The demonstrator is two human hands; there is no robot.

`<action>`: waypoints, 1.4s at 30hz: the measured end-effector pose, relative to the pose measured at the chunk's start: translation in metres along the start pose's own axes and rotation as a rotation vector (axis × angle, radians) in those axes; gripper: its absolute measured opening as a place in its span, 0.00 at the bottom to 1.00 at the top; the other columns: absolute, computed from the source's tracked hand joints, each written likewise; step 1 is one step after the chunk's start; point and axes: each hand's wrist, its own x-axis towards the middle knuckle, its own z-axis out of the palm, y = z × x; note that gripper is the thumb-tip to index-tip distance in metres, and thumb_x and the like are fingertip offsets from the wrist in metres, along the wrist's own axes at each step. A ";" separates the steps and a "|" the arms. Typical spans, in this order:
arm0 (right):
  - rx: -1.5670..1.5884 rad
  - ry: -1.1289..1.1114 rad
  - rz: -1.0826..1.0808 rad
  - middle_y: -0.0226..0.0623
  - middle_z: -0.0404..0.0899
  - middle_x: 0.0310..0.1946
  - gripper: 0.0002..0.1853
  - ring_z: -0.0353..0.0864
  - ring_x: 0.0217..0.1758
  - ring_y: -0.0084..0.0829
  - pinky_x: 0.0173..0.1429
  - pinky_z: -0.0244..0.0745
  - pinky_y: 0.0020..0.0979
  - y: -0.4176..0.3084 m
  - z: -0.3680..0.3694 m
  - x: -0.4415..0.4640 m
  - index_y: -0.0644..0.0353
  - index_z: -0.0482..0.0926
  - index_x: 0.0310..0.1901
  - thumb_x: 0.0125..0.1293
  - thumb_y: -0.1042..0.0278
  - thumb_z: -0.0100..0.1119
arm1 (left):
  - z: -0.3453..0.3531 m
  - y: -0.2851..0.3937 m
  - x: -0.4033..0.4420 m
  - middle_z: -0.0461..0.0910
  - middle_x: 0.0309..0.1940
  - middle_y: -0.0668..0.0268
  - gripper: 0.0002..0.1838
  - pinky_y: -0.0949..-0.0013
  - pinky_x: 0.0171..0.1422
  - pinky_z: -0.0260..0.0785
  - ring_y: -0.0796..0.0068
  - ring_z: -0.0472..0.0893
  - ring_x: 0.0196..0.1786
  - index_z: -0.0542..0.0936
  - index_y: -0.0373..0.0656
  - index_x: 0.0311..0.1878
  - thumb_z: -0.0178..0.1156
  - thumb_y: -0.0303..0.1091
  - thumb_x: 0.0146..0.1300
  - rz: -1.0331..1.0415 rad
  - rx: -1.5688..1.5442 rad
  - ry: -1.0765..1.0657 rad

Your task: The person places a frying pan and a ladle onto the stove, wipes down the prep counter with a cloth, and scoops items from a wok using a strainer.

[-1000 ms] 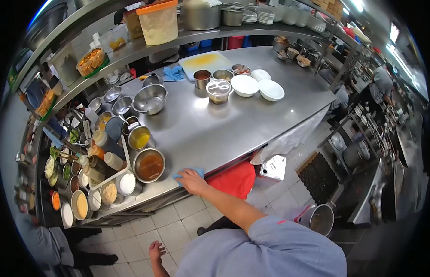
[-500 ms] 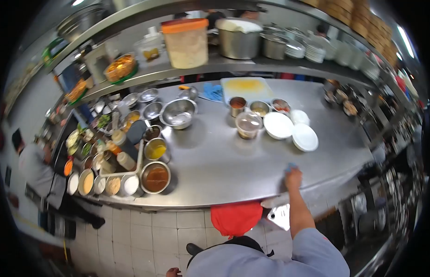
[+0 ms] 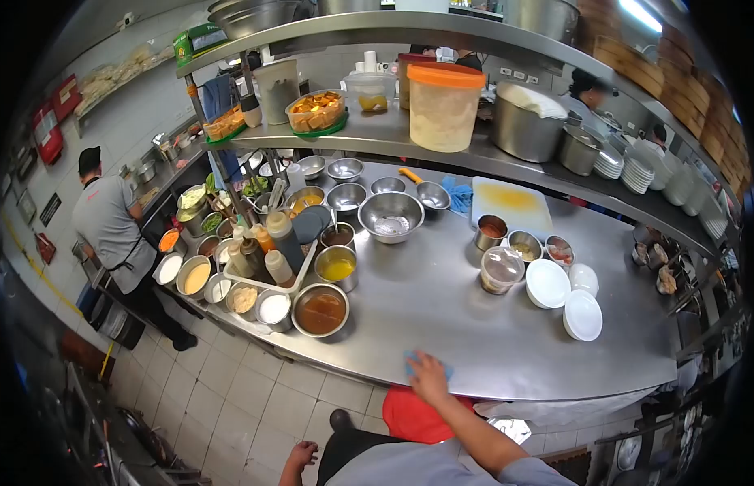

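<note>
My right hand (image 3: 429,379) presses a blue cloth (image 3: 448,371) against the steel table (image 3: 393,312) near its front edge. The cloth shows on both sides of the fingers. Low in the view, my left hand (image 3: 305,454) hangs beside my body, apart from the table, with loosely bent fingers and nothing visible in it. To the left of the cloth stands a pot of brown sauce (image 3: 321,310). White bowls (image 3: 548,283), a lidded plastic tub (image 3: 501,270) and small metal containers (image 3: 491,232) stand farther back on the right.
Squeeze bottles (image 3: 278,266) and several sauce pots crowd the table's left end. Metal bowls (image 3: 390,216), a second blue cloth (image 3: 457,195) and a stained cutting board (image 3: 513,204) lie toward the back. A loaded shelf (image 3: 377,146) runs above. A co-worker (image 3: 117,223) stands at the left counter.
My right hand has swept the blue cloth leftward along the table's front edge. The head view has turned left. My left hand still hangs low.
</note>
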 end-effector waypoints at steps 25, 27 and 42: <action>-0.462 0.339 0.591 0.38 0.68 0.41 0.11 0.65 0.45 0.39 0.46 0.60 0.39 0.129 0.060 0.318 0.58 0.73 0.40 0.57 0.67 0.45 | -0.198 0.103 0.103 0.75 0.36 0.58 0.15 0.60 0.29 0.71 0.60 0.77 0.30 0.68 0.42 0.45 0.51 0.40 0.57 -0.095 -0.043 0.082; -0.487 0.319 0.477 0.39 0.68 0.37 0.10 0.65 0.43 0.39 0.43 0.61 0.40 0.102 0.094 0.337 0.59 0.73 0.37 0.57 0.68 0.43 | -0.211 0.073 0.106 0.75 0.37 0.58 0.16 0.59 0.30 0.70 0.60 0.76 0.31 0.68 0.43 0.46 0.51 0.42 0.58 -0.145 -0.029 0.075; -0.635 0.583 0.517 0.43 0.74 0.30 0.09 0.70 0.35 0.45 0.39 0.64 0.41 0.163 0.059 0.318 0.61 0.74 0.34 0.51 0.71 0.47 | -0.217 0.048 0.101 0.75 0.37 0.56 0.18 0.55 0.30 0.71 0.55 0.77 0.31 0.66 0.41 0.49 0.51 0.39 0.58 -0.247 -0.085 0.067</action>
